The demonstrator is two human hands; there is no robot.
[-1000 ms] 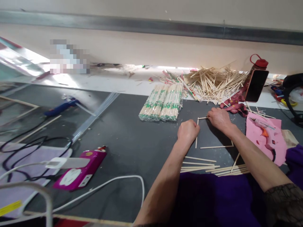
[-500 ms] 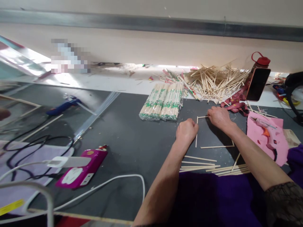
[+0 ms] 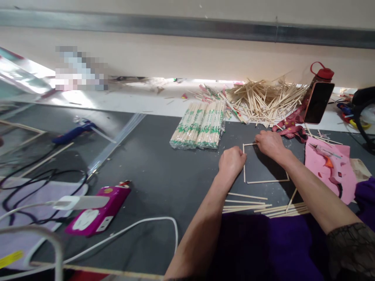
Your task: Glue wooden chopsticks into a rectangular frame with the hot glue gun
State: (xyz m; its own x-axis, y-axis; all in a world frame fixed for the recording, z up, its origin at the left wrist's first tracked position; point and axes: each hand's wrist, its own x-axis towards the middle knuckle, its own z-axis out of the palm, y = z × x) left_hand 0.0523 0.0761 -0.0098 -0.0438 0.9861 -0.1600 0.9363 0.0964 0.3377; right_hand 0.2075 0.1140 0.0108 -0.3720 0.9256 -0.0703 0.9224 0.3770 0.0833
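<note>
Four-sided outline of thin wooden chopsticks lies on the dark grey table in front of me. My left hand (image 3: 233, 163) is closed at the outline's left chopstick (image 3: 244, 173), fingers pinched on its middle. My right hand (image 3: 270, 145) is closed over the far chopstick (image 3: 249, 144), covering much of its length. The near chopstick (image 3: 266, 182) lies flat, its left end close to the left chopstick's lower end. My right forearm hides most of the outline's right side. Several loose chopsticks (image 3: 246, 207) lie nearer my body.
Plastic-wrapped chopstick packs (image 3: 199, 125) lie beyond my left hand, with a heap of loose chopsticks (image 3: 266, 99) behind. A phone (image 3: 318, 102) leans on a red-capped bottle (image 3: 325, 74). Right: pink glue gun (image 3: 335, 171) on pink sheet. Left: blue glue gun (image 3: 73, 132), magenta power strip (image 3: 99, 210), cables.
The left chopstick's lower end has swung slightly right, narrowing the gap to the near chopstick. My left hand has shifted very slightly right; my right hand stays on the far chopstick.
</note>
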